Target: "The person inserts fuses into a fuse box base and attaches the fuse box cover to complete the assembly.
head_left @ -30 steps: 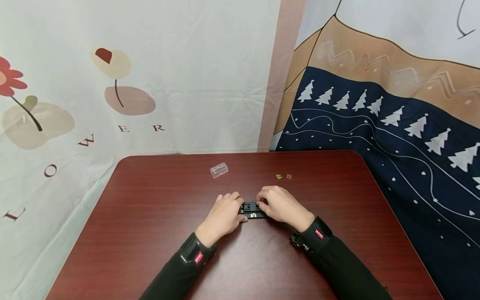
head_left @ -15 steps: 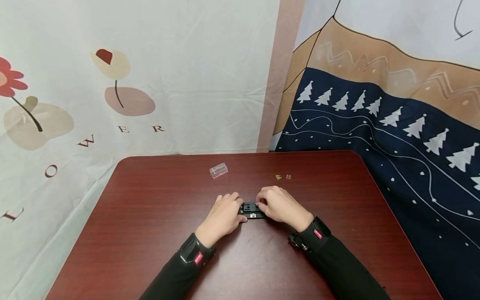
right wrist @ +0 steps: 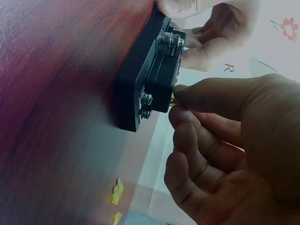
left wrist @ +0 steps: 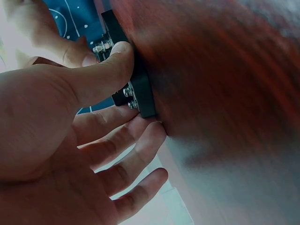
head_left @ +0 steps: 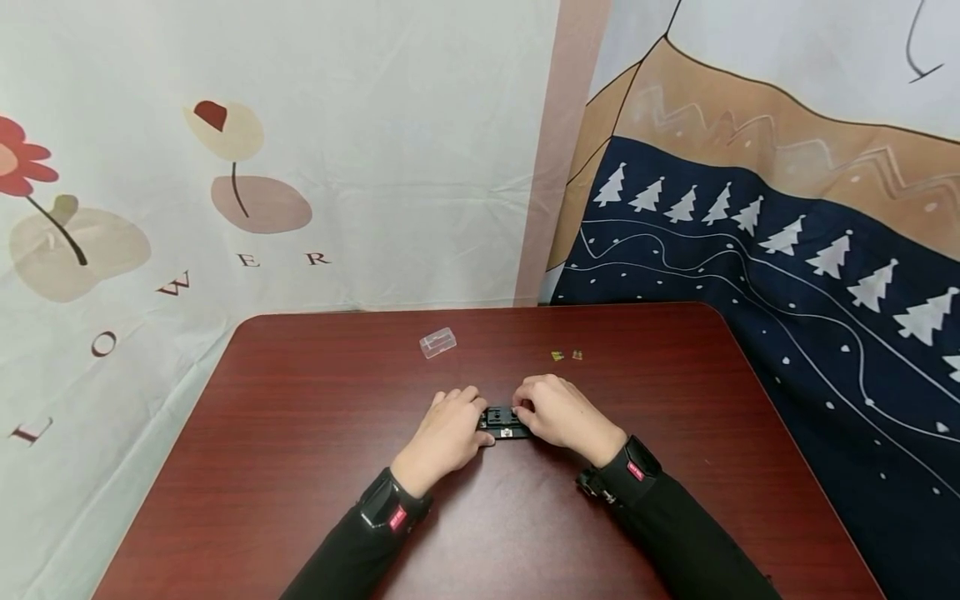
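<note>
Polished, red-brown wood grain covers the table [head_left: 300, 417], its 2 far corners rounded and a pale sheen lying nearer than the black block [head_left: 504, 422]. Dark sleeves [head_left: 333, 546] reach in from the near side of that block. Its base is a smooth, matte slab flat on the wood, topped by a smaller block with shiny metal screws [right wrist: 146, 99] and tiny red dots [right wrist: 178, 73]. At its left end, the left hand [head_left: 446, 432] grips it between thumb and fingers; at its right end, the right hand [head_left: 562, 412] pinches a brass-coloured sliver [right wrist: 173, 100] against its top. Beyond the block, to the right, lie 2 small yellowish pieces [head_left: 557, 356]; beyond it, to the left, a clear, rectangular plastic box [head_left: 438, 342]. Farthest behind it hang creased white floral cloth [head_left: 412, 167] and navy-and-tan cloth [head_left: 675, 250] with white trees.
</note>
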The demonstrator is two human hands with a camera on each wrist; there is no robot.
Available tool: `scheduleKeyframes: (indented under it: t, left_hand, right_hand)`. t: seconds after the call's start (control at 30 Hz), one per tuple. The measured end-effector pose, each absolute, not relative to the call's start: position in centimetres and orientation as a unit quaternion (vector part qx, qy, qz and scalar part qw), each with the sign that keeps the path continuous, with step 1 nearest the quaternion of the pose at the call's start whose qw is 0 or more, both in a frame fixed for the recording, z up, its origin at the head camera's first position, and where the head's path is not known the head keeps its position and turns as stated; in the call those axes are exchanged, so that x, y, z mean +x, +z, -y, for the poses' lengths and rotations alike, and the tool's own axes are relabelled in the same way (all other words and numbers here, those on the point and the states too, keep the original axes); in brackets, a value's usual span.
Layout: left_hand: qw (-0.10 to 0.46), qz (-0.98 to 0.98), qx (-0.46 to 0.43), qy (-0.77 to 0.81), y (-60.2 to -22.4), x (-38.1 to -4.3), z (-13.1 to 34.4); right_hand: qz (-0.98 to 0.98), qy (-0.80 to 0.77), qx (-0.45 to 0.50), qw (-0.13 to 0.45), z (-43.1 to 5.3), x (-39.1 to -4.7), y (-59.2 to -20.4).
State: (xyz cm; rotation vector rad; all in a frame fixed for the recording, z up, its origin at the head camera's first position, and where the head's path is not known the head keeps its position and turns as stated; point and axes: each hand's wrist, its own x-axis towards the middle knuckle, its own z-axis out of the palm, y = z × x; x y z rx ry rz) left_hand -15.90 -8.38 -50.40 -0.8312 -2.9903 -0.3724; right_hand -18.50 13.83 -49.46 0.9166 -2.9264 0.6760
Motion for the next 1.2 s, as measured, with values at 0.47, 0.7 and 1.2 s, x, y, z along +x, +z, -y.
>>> scheduleKeyframes:
  t: [0.47,0.7,1.2]
  left_hand:
    - [0.015,0.956,-0.267,-0.123,-50.5,-15.8,8.5]
    - [0.014,0.956,-0.266,-0.125,-50.5,-15.9,8.5]
    - [0.011,0.955,-0.265,-0.130,-50.3,-15.9,8.5]
  right_hand:
    - [0.932,0.217,0.288,-0.022,-14.4,-18.8,-49.4]
    - [0.946,0.203,0.251,-0.027,-16.0,-19.5,-48.5]
    - [0.962,0.226,0.153,0.025,-19.6,-21.3,-48.2]
